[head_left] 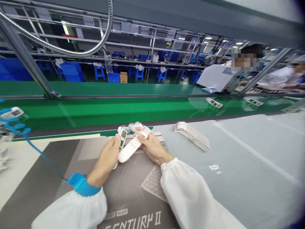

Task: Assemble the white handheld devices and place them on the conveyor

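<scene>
My left hand (pixel 109 156) is closed on a white remote control (pixel 123 134) with a small screen, held upright near the bench's far edge. My right hand (pixel 150 144) is closed on a long white plastic shell (pixel 130 149) that slants across toward the remote and touches it. A scrap of clear film (pixel 136 125) shows just above my right fingers. A blue wrist strap (pixel 82 184) circles my left wrist, and its coiled blue cord (pixel 35 148) runs off to the left. Both arms wear white sleeves.
A stack of white shells (pixel 192 136) lies right of my hands on the pale mat. The green conveyor belt (pixel 107 111) behind carries more remotes (pixel 214 102). A grey printed mat (pixel 128 197) lies under my hands. Other people work at far right.
</scene>
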A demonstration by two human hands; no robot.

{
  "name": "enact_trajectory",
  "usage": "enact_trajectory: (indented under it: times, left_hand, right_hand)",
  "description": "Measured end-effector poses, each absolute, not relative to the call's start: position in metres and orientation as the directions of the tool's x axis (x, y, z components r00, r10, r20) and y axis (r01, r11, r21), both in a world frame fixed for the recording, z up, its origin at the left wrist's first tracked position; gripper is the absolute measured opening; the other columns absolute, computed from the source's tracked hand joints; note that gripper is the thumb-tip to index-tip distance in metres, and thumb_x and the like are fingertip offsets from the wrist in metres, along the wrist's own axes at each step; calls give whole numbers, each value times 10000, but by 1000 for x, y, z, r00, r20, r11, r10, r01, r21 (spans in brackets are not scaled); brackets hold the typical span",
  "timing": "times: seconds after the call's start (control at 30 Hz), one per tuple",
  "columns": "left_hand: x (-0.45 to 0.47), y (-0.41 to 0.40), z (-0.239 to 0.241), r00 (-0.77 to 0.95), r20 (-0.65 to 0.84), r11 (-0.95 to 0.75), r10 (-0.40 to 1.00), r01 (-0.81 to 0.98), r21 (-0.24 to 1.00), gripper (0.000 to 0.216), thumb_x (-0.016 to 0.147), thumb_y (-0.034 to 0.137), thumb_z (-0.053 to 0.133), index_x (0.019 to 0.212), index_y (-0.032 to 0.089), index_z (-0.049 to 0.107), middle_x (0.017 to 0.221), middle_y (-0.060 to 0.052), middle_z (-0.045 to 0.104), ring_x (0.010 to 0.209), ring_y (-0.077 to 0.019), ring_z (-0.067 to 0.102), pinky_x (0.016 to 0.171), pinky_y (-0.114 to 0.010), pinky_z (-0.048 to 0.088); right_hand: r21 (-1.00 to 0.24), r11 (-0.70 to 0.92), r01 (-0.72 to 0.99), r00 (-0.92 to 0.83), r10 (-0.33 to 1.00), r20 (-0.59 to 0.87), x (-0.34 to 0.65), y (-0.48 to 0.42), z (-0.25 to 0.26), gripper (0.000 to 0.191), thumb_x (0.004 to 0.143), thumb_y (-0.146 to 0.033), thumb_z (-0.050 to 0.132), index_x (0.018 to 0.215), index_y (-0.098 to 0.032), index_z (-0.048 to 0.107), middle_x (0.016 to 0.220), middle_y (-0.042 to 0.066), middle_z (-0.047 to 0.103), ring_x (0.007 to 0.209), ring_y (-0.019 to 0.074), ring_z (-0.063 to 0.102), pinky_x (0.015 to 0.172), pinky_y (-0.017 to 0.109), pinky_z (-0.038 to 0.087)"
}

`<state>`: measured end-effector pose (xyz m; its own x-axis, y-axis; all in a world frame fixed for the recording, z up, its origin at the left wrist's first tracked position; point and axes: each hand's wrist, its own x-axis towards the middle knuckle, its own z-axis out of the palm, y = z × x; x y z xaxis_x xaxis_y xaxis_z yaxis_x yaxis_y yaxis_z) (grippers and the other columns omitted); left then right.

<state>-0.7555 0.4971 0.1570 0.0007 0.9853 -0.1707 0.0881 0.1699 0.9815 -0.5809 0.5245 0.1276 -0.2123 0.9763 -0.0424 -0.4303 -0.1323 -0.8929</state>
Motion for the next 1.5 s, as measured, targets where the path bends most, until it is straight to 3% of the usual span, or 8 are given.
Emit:
enact_trajectory:
  times: [0.1,0.2,0.57,0.8,1.13,1.27,1.4,1.5]
  left_hand:
    - [-755,496,154,-76,26,-9,997,222,975,471,891,553,581,1181,197,685,1052,-89,723,939,-248,648,800,-319,479]
    - [-751,490,155,35,129,-133,991,308,942,455,881,448,643,1288,245,648,1235,-66,693,1094,-250,632,957,-336,448]
    - [-747,486,158,-56,118,-100,991,254,962,355,800,351,733,1135,236,716,1116,-60,736,1013,-247,668,891,-338,479]
    - [-743,482,158,4,191,-170,982,474,864,327,844,347,674,1156,257,710,1113,-62,730,977,-262,660,890,-363,458]
    - [-756,487,158,103,138,-167,985,380,910,335,856,362,673,1174,263,700,1186,-31,717,1066,-244,656,952,-339,471]
    - [-746,483,155,130,189,-225,973,396,890,379,959,402,536,1288,239,633,1296,-60,672,1181,-240,620,1018,-336,449]
    - [-724,472,160,249,95,-249,964,714,655,466,1024,390,362,1415,186,513,1295,-149,657,1094,-311,672,950,-437,496]
    - [-711,465,171,321,-86,-264,943,881,393,587,999,468,414,1461,108,441,1118,-205,714,991,-387,701,866,-501,521]
  right_hand:
    - [-912,-168,-374,-171,979,-110,-587,521,127,485,765,-571,782,1053,-209,635,893,14,663,771,167,587,777,348,485]
    - [-884,-201,-422,-277,957,-85,-590,514,135,484,805,-594,735,1077,-201,658,962,47,687,905,207,630,865,382,503]
    - [-858,-192,-476,-377,926,2,-582,511,140,373,921,-435,668,1227,-224,651,1262,84,659,1243,238,571,1093,444,447]
    - [-843,-264,-468,-441,897,-36,-583,508,141,359,854,-373,755,1170,-218,683,1216,81,689,1249,247,579,1114,451,424]
    - [-936,-61,-346,-359,931,72,-577,514,138,485,753,-436,835,1161,-210,701,1192,90,708,1147,255,635,1072,430,430]
    - [-908,-74,-413,-299,952,58,-583,514,140,475,779,-477,805,1153,-207,691,1177,86,713,1138,243,633,1068,407,428]
    - [-663,-259,-703,-171,966,-196,-596,511,141,460,941,-610,525,987,-182,686,919,71,739,976,229,679,957,397,507]
    - [-511,-303,-804,-103,919,-382,-600,508,143,490,1005,-526,372,737,-199,619,486,-10,531,624,203,629,806,401,554]
